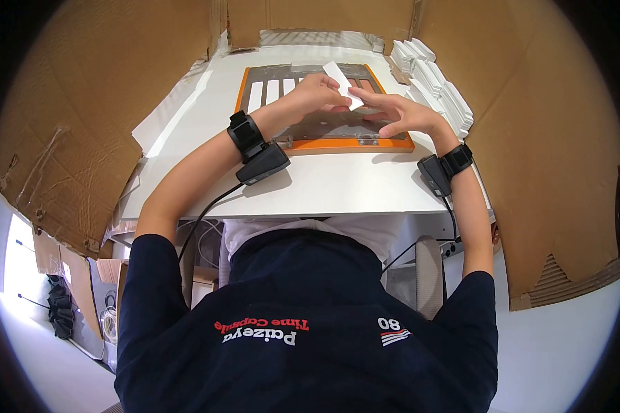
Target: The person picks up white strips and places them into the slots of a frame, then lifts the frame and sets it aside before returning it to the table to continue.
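Holding strip [340,81], pinched in left hand [314,94], above frame [310,145]. Touching strip with right hand [408,113], otherwise open, thumb spread. Noting white slips [255,97] in frame's left part, white stacks [437,89] right of frame.

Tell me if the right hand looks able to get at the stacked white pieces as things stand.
Probably yes: the right hand is close beside the stacked white pieces, and nothing visible blocks the way. Its fingertips are at the white strip, though the left hand seems to hold that.
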`<state>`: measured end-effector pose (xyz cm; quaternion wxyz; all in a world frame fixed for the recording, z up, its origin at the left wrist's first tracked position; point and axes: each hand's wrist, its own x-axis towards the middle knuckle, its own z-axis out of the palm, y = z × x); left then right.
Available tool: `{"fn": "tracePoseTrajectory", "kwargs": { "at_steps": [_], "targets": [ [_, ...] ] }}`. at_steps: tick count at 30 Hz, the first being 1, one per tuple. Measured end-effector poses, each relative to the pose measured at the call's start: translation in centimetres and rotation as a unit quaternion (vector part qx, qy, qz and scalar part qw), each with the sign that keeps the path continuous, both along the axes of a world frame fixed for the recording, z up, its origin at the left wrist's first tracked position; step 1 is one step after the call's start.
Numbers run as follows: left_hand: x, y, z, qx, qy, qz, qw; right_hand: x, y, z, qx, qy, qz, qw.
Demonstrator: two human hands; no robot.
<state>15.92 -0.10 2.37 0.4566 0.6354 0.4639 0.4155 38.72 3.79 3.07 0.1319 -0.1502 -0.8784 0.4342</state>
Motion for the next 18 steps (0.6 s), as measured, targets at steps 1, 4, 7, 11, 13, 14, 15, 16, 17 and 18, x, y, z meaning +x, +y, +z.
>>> {"fn": "tracePoseTrajectory", "kwargs": {
  "at_steps": [1,4,7,11,13,14,15,16,17,18],
  "targets": [
    [0.0,0.0,0.0,0.000,0.007,0.005,1.000,0.0,0.0,0.0,-0.006,0.006,0.007,1.000],
    [-0.1,0.3,-0.1,0.017,0.032,0.019,0.999,-0.1,0.0,-0.2,-0.002,0.017,0.021,1.000],
    [-0.4,0.1,-0.1,0.014,-0.020,0.020,0.999,-0.2,0.2,-0.4,0.019,0.024,0.004,1.000],
    [-1.5,1.0,-0.2,0.029,-0.015,0.088,0.996,-0.3,0.6,-0.2,0.027,0.043,-0.080,0.995],
    [-2.2,0.9,0.1,-0.005,-0.001,0.081,0.997,-0.2,0.7,-0.2,0.041,0.041,-0.108,0.993],
    [-2.5,1.2,0.0,-0.005,0.007,0.079,0.997,-0.1,0.9,-0.4,0.040,0.040,-0.110,0.992],
    [-2.7,1.4,-0.1,-0.004,0.015,0.078,0.997,-0.1,1.0,-0.5,0.039,0.040,-0.112,0.992],
    [-2.8,1.7,-0.3,-0.004,0.022,0.077,0.997,-0.1,1.1,-0.7,0.031,0.039,-0.104,0.993],
    [-2.9,1.9,-0.5,0.003,0.031,0.080,0.996,-0.1,1.2,-0.8,0.023,0.037,-0.096,0.994],
    [-3.0,2.0,-0.6,0.011,0.041,0.083,0.996,-0.2,1.2,-0.9,0.015,0.036,-0.087,0.995]
  ]
}}
